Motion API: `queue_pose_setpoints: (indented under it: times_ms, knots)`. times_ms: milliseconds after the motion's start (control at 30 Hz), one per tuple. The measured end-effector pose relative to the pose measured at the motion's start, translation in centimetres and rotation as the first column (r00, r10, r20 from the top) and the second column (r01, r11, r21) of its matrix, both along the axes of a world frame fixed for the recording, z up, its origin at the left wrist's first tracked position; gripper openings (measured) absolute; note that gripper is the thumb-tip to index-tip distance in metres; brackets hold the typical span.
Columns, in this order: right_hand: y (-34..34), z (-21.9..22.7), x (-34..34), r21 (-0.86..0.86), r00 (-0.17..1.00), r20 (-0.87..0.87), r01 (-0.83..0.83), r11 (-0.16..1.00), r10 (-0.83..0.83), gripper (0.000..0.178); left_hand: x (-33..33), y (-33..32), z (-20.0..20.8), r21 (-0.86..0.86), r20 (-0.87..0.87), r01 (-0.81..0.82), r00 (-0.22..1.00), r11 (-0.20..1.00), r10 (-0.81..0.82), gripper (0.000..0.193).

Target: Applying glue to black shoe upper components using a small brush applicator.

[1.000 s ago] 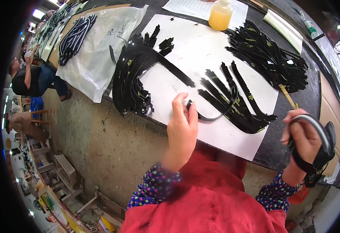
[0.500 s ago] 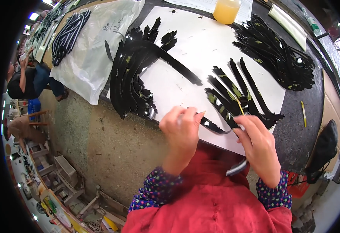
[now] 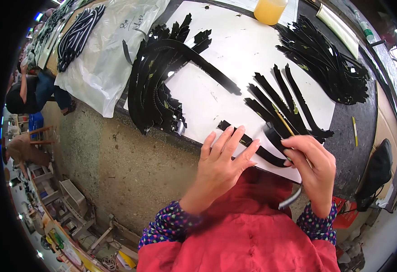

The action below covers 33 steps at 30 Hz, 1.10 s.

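Note:
On the white board [image 3: 216, 86], my left hand [image 3: 223, 156] lies with its fingers spread over a black strip with toothed edges [image 3: 271, 157], pressing it down. My right hand [image 3: 310, 165] pinches the near end of this strip, and a thin yellow stick [image 3: 284, 122] sticks out from its fingers. A dark curled piece by those fingertips is blurred. Several more black strips [image 3: 277, 97] fan out beyond my right hand. To the left a thick pile of black strips [image 3: 151, 90] is heaped, one strip reaching out across the board.
Another black bundle [image 3: 325, 63] lies at the right, near a tub of yellow liquid [image 3: 269, 10]. A white plastic bag [image 3: 103, 59] and striped strips [image 3: 78, 38] are at the left. A yellow blade-like tool [image 3: 354, 131] and a black cloth item [image 3: 375, 174] sit far right.
My left hand has opened from a pinch and spread flat on the strip. My right hand has shifted slightly right and down, still holding the strip and stick.

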State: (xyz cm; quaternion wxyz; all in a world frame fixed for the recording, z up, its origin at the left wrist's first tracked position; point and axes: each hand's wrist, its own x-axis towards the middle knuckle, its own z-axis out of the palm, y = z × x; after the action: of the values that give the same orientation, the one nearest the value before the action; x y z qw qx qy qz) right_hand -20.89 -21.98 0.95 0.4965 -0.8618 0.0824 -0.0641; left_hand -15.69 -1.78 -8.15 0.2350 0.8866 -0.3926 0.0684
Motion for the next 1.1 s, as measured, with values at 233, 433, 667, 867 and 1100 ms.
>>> queue_pose_setpoints:
  times_ms: [233,433,667,867,1100]
  knots:
    - [0.3,-0.1,1.0,0.079,0.997,0.008,-0.083,0.993,0.083,0.018,0.1,1.0,-0.8,-0.022,-0.046,0.051,0.998,0.998,-0.052,0.042]
    - [-0.2,-0.8,1.5,0.137,0.995,-0.070,-0.067,0.988,0.077,0.018,-0.3,0.8,-1.2,-0.112,-0.056,0.037,0.997,0.993,-0.043,0.041]
    - [-0.8,-4.0,1.6,0.050,0.978,-0.208,-0.022,0.999,0.032,0.015,0.2,0.5,-0.3,-0.003,-0.016,0.033,0.999,0.999,-0.033,0.046]
    - [-0.7,-4.1,1.5,-0.098,0.990,-0.086,-0.122,0.988,0.113,0.019,1.5,-1.0,0.5,0.098,-0.015,0.011,1.000,0.995,-0.010,0.052]
    - [-1.5,-2.0,0.0,-0.224,0.970,-0.226,-0.145,0.964,0.093,0.025,1.1,-1.1,0.3,0.158,-0.063,0.008,0.998,0.987,0.002,0.064]
